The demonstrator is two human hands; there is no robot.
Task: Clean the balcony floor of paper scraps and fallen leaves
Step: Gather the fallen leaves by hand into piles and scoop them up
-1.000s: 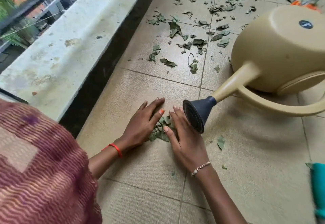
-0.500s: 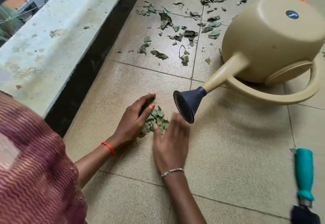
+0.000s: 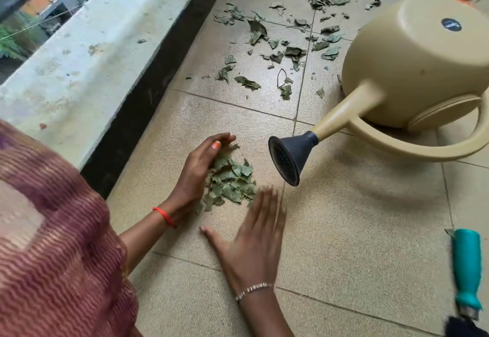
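Observation:
A small heap of green leaf pieces [image 3: 231, 182] lies on the beige floor tiles [image 3: 357, 231]. My left hand [image 3: 197, 171] stands on its edge against the heap's left side, fingers straight and slightly cupped round it. My right hand [image 3: 255, 233] lies flat just below and right of the heap, fingers spread, blurred, fingertips at the heap's edge. Many more scattered leaves [image 3: 285, 53] cover the tiles farther ahead.
A beige watering can [image 3: 412, 64] lies on its side at the right, its dark spout head [image 3: 289, 159] close to the heap. A teal-handled tool [image 3: 467, 273] lies at the right edge. The pale balcony ledge [image 3: 92, 53] runs along the left.
Both hands were pressed together over the leaves. My right hand has pulled back toward me and flattened, uncovering the heap. My left hand stays against the heap's left side.

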